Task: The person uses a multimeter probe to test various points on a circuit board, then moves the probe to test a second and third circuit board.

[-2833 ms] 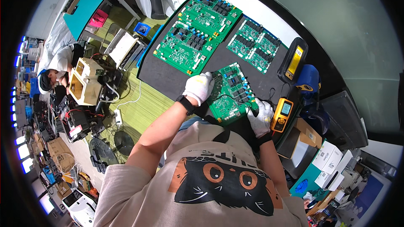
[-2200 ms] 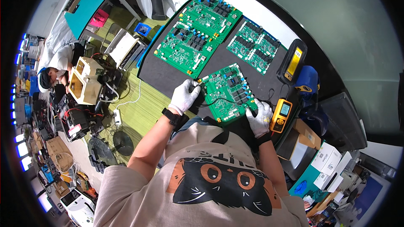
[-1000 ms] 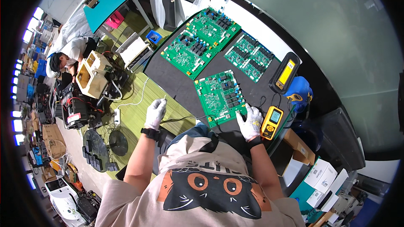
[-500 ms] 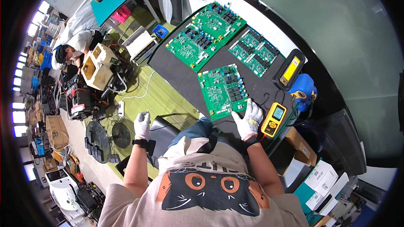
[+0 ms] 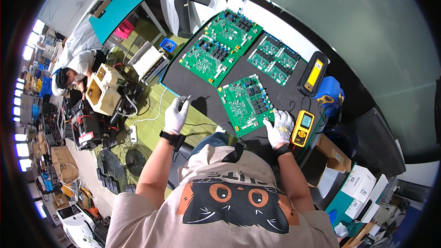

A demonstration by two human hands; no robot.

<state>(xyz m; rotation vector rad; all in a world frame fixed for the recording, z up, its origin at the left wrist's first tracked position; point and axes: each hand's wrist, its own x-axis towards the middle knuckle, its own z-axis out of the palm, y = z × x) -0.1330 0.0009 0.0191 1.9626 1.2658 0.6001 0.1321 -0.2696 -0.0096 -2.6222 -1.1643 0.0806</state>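
Note:
My left hand (image 5: 176, 115), in a white glove, is raised over the floor left of the dark mat. Its thumb and fingers pinch a small thing I cannot make out. My right hand (image 5: 280, 128), also gloved, lies with fingers spread at the lower right corner of a green circuit board (image 5: 240, 105), at its edge. Black relays and blue parts stand along that board's right side. A yellow handheld meter (image 5: 302, 127) with a lit screen is just right of my right hand. A thin dark cable (image 5: 204, 124) runs between my left hand's side and the mat.
Farther back on the dark mat (image 5: 177, 77) lie larger green boards (image 5: 205, 59) and a panel of smaller boards (image 5: 274, 58). A black device with a yellow display (image 5: 315, 78) and a blue tool holder (image 5: 329, 93) stand right. Another person (image 5: 73, 73) bends over equipment far left.
My left hand has moved up and right, toward the mat. My right hand stays by the board's corner, its fingers slightly shifted. The view has tilted a little.

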